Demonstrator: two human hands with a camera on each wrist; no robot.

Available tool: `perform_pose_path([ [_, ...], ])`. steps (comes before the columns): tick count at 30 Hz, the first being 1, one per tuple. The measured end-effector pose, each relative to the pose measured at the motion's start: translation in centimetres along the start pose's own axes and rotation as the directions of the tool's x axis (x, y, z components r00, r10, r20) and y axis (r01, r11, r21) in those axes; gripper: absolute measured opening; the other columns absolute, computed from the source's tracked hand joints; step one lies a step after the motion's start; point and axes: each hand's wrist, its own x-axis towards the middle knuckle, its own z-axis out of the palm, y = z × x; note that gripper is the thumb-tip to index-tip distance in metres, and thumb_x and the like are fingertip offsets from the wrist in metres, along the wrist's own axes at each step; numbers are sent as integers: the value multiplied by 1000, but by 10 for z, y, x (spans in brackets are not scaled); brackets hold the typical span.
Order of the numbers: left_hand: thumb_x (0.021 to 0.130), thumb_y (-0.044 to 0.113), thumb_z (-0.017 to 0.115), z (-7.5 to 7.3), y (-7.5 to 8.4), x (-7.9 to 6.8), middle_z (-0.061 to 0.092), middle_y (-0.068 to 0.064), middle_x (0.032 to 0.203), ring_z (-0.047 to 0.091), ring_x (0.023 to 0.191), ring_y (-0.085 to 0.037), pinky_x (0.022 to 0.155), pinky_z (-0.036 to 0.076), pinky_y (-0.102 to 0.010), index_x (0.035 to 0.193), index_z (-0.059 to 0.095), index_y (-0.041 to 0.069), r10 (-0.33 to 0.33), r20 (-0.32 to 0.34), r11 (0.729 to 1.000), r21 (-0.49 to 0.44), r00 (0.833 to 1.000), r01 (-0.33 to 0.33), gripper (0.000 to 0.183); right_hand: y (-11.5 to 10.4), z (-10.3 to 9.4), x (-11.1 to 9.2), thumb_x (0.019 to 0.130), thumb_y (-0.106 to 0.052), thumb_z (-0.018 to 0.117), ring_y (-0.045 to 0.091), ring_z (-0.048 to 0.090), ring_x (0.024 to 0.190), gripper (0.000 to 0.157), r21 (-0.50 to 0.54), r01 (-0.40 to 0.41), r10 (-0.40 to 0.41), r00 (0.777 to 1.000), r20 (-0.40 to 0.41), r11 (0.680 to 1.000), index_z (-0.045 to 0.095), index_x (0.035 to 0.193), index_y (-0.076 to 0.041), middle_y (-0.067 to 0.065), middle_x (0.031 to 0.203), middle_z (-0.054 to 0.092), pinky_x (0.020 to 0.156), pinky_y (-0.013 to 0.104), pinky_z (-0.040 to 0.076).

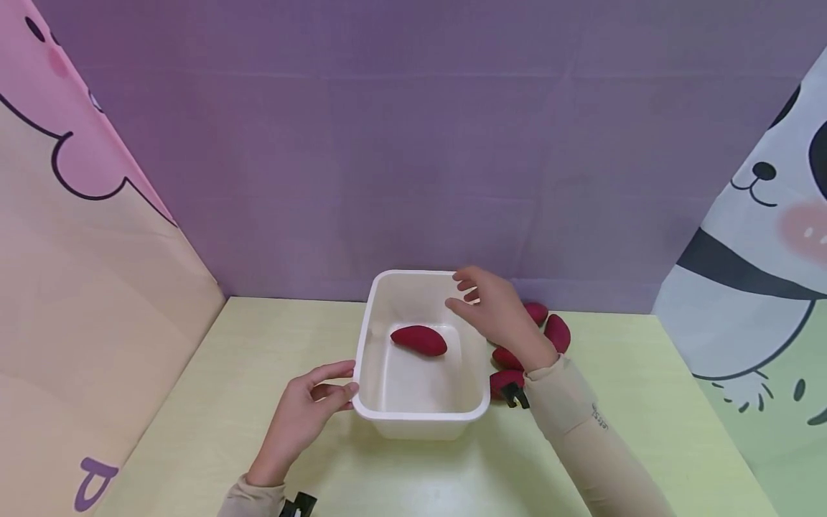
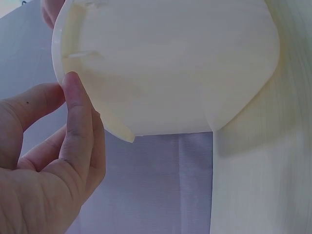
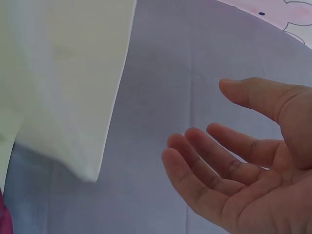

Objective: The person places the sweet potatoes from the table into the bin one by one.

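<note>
On the near left side of the white rectangular plastic bin [image 1: 421, 416], the person's long beige fabric left sleeve [image 1: 250, 500] ends in a lightly wrinkled cuff, a small angular black block [image 1: 299, 505] beside it. Right of the bin, the matching beige fabric right sleeve [image 1: 601, 456] carries small dark lettering [image 1: 599, 416], too tiny to read, and a second angular black block [image 1: 515, 396], pale-flecked, by its cuff.

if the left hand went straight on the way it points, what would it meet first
The white bin: the left hand touches its left rim in the head view, with no gap visible.
</note>
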Motion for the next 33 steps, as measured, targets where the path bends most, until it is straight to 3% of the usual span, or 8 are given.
perform_pose_path([
  [8,90,6,75,0,-1,1,64,-14,126,71,88,-21,78,64,-33,125,68,1,4,1,1000,-5,1000,-4,36,21,-16,-29,93,-18,72,28,68,98,40,-72,7,-13,996,-85,997,60,128,-2,16,121,66,90,47,59],
  [17,90,7,75,0,-2,0,65,-11,126,71,88,-20,79,63,-33,124,69,3,0,-9,1000,-4,1000,0,35,54,-29,-65,92,-9,73,31,67,98,36,-80,42,-55,986,-160,996,60,124,1,14,115,66,85,49,60],
  [28,90,8,76,-1,-3,1,66,-12,124,71,87,-21,79,63,-34,124,69,3,-5,-5,1000,-20,1000,5,35,87,-22,-107,86,-3,76,25,66,86,32,-182,12,-67,951,-301,983,63,115,1,9,100,65,75,47,62],
  [33,90,7,75,0,-3,1,66,-12,124,71,88,-21,79,63,-34,124,69,3,-6,-6,1000,-27,1000,6,34,105,-15,-126,85,-2,78,29,68,87,33,-203,-15,-59,933,-355,979,64,115,1,11,106,66,72,41,63],
])
